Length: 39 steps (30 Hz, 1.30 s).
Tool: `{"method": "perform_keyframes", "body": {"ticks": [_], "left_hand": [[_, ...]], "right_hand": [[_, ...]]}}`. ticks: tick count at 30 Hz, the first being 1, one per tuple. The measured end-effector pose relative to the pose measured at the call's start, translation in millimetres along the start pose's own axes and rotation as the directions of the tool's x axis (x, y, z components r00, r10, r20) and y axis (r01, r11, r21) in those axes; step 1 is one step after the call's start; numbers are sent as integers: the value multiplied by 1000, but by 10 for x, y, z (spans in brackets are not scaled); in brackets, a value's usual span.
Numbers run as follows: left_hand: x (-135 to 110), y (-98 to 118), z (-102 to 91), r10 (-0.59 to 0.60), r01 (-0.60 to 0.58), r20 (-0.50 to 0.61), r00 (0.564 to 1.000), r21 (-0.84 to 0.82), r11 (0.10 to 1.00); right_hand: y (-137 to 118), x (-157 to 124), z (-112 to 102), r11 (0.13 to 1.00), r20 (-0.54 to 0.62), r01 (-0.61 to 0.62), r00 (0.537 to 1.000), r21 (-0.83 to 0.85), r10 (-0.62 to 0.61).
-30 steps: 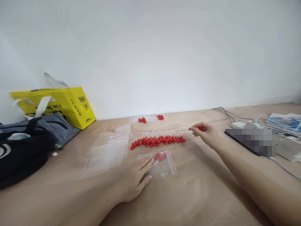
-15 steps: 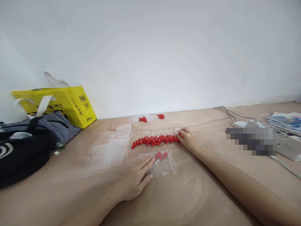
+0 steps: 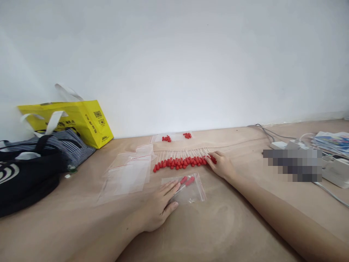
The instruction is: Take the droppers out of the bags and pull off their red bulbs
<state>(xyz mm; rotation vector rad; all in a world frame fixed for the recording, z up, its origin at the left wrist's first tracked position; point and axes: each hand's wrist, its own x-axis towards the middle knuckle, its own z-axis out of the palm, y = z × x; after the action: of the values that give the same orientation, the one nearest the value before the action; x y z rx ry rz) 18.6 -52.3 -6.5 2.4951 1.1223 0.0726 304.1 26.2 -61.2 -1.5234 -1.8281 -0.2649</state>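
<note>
My left hand (image 3: pixel 160 205) lies flat with its fingers stretched out, over the left part of a clear zip bag (image 3: pixel 199 193). Two droppers with red rubber bulbs (image 3: pixel 190 181) are at this bag; their tubes run partly under my fingers. Beyond it, many more red-bulbed droppers (image 3: pixel 178 162) lie side by side in a row, bulbs toward me and thin clear tubes toward the wall. My right hand (image 3: pixel 222 166) is at the row's right end, thumb and fingers closed around a red bulb (image 3: pixel 214 159). The fingertips partly hide that bulb.
Flat clear zip bags (image 3: pixel 125 174) are spread left of the row. Another bag (image 3: pixel 177 137) with small red-bulbed pieces lies near the wall. At left stand a yellow bag (image 3: pixel 95 123), a striped bag (image 3: pixel 65 145) and a black bag (image 3: pixel 35 185). Cables and a white power strip (image 3: pixel 338 171) are at right.
My right hand has shifted slightly right and nearer to me at the row's end, with a red bulb between its fingers. My left hand stays flat on the bag.
</note>
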Motion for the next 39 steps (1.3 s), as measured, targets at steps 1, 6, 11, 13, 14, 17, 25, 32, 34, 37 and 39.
{"method": "perform_keyframes", "body": {"ticks": [1,6,11,13,14,17,25,32,34,37,39], "left_hand": [[-1,0,1,5,-5,-2,1000,1,1000],[-1,3,3,-10,10,-11,1000,-9,1000],[2,-26,15,9,-9,-21,1000,0,1000],[5,-48,28,18,-18,-41,999,-9,1000],[6,-59,34,24,-25,-48,999,-15,1000],[7,-81,48,36,-37,-55,998,-17,999],[90,-83,62,70,-73,-167,983,-9,997],[206,-144,120,114,-115,-284,952,12,993],[204,-158,124,117,-121,-283,952,3,993],[191,-157,115,117,-124,-263,958,-10,992],[184,-148,103,106,-114,-243,964,-17,993]], "right_hand": [[13,-7,-6,999,-13,-29,999,13,29],[78,-55,-71,976,-27,-159,986,146,165],[-57,-197,-247,929,-53,-139,985,342,167],[-182,-271,-320,912,45,-73,997,403,60],[-248,-302,-346,903,113,-46,994,426,-2],[-412,-351,-369,890,277,-42,956,454,-96],[-580,-314,-263,904,396,-3,900,427,-184],[-671,-298,-193,926,392,-38,912,375,-121],[-654,-299,-176,917,402,-46,907,395,-128],[-617,-300,-152,880,392,-79,911,468,-126],[-607,-302,-147,873,379,-83,918,481,-122]]}}
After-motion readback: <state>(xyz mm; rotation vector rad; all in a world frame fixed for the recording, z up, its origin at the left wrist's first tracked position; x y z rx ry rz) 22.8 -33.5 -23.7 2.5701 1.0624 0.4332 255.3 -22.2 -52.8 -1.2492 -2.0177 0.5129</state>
